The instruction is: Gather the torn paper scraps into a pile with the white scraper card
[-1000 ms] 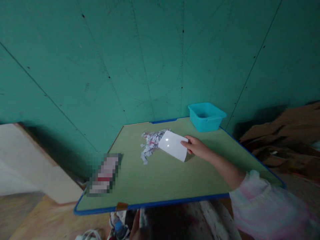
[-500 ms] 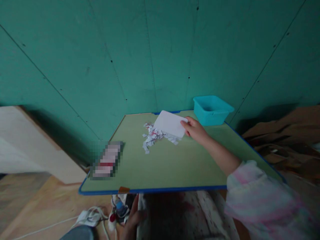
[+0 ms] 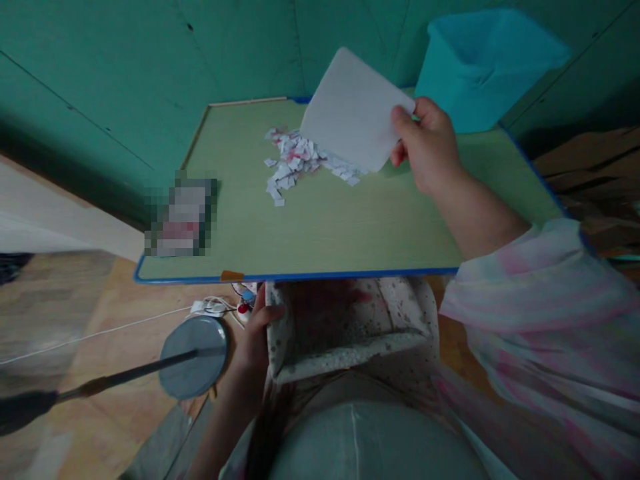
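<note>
My right hand (image 3: pixel 425 137) pinches one corner of a thin white sheet with rounded corners (image 3: pixel 357 110), a flat card or scraper. It is held tilted above a pile of small torn paper bits (image 3: pixel 295 160), white with some pink, on the pale green tabletop (image 3: pixel 350 233). Its lower edge overlaps the pile in view, so I cannot tell whether they touch. Below the table's front edge, my left hand (image 3: pixel 263 320) grips the left rim of a stained, speckled white bin (image 3: pixel 350 350) close to my body. Part of its opening lies under the table.
A turquoise tub (image 3: pixel 475 80) stands at the table's back right, near the green wall (image 3: pixel 250 53). A blurred-out flat object (image 3: pixel 183 217) lies at the left edge. On the floor are a round grey lid-like disc (image 3: pixel 195 360) and white cables (image 3: pixel 215 307).
My view has tilted down and come closer, bringing the speckled bin and my left hand more into sight. The white sheet stays in my right hand; the paper pile looks much the same.
</note>
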`<move>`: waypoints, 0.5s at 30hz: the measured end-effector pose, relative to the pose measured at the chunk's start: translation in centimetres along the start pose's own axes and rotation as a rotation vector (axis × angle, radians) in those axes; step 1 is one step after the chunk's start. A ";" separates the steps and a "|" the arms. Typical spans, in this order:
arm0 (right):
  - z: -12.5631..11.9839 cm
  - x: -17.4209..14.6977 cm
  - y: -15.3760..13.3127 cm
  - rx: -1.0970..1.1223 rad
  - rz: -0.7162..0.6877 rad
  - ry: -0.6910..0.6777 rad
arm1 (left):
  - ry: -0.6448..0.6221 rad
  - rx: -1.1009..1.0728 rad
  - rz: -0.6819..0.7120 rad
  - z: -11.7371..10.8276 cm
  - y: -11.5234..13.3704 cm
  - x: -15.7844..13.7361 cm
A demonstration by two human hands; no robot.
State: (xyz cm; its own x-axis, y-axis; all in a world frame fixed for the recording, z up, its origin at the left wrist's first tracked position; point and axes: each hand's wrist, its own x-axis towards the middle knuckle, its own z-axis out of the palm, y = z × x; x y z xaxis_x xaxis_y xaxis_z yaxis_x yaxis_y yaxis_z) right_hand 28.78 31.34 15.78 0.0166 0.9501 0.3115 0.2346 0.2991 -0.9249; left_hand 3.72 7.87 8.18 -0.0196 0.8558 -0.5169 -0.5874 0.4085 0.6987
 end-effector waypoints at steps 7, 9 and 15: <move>0.3 -0.5 -0.4 -0.007 -0.032 -0.021 | -0.057 0.005 0.016 -0.8 -0.5 0.6; 0.3 -0.6 -0.3 -0.003 -0.037 -0.032 | -0.055 0.003 0.013 -0.6 -0.4 0.6; 0.4 -0.6 0.2 0.005 -0.045 -0.029 | 0.003 -0.012 0.041 0.5 0.3 0.4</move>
State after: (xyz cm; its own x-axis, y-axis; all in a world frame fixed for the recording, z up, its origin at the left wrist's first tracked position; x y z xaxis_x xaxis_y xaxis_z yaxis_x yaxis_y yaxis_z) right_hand 28.39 30.92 15.33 -0.0224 0.9377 0.3467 0.2295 0.3423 -0.9111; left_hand 3.93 8.46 8.38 -0.0461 0.8706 -0.4898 -0.5957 0.3696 0.7131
